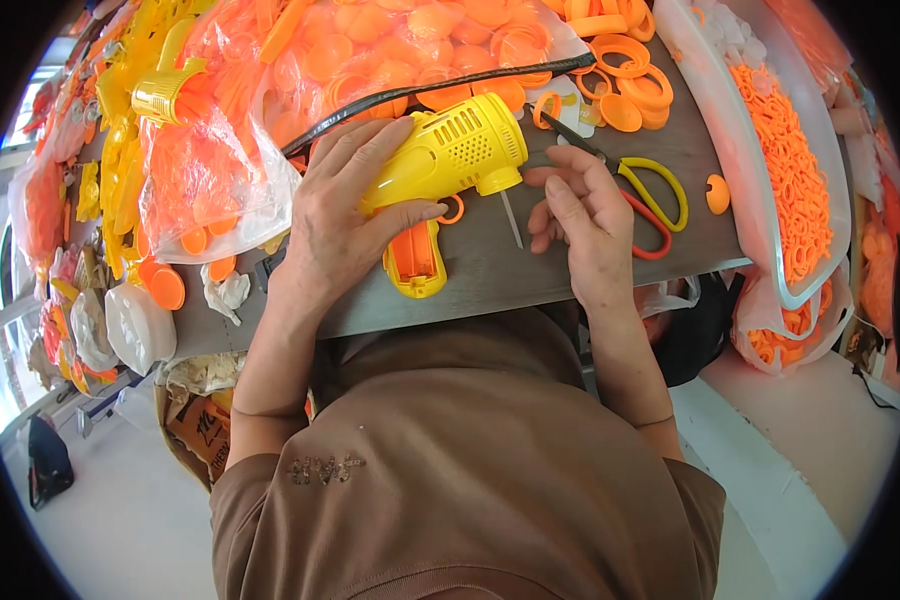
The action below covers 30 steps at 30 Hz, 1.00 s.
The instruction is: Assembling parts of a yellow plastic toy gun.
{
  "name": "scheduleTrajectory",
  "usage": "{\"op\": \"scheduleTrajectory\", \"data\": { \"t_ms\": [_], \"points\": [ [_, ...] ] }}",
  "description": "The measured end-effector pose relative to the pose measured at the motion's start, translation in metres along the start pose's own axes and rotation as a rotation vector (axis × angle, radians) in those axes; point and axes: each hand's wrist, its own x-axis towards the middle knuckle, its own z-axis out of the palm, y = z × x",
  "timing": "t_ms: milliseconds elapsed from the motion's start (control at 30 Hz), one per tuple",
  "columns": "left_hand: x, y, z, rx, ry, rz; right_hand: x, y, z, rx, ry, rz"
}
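Observation:
My left hand (342,190) grips a yellow plastic housing (460,145), shaped like a toy hair dryer, with slots and round holes in its side. Below the hand hangs its handle part (415,262), with an orange hollow inside. A thin metal rod (511,219) slants down under the housing's short round spout; I cannot tell what it belongs to. To the right of the spout is my right hand (588,220), its fingers half curled and apart, with nothing visible in them. Beside it lies a cutting tool (653,200) with one yellow and one red handle and dark blades.
Clear bags of orange parts (370,50) cover the far side of the dark table (410,310). Yellow parts (120,150) pile at the left. A white bin (715,120) holds small orange rings at the right. Orange rings and discs (630,80) lie beyond the cutting tool.

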Motion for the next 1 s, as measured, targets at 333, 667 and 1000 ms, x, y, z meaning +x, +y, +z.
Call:
{"op": "scheduleTrajectory", "data": {
  "t_ms": [333,667,1000],
  "points": [
    [0.004,-0.006,0.002,-0.032,-0.060,-0.046,0.003,-0.001,0.001,-0.019,-0.061,0.039],
    [0.009,-0.008,0.000,-0.038,-0.107,-0.044,0.004,-0.002,0.002,-0.013,-0.051,0.059],
    [0.006,-0.012,0.002,-0.082,-0.110,-0.039,0.007,-0.008,0.007,-0.016,-0.100,0.127]
  ]
}}
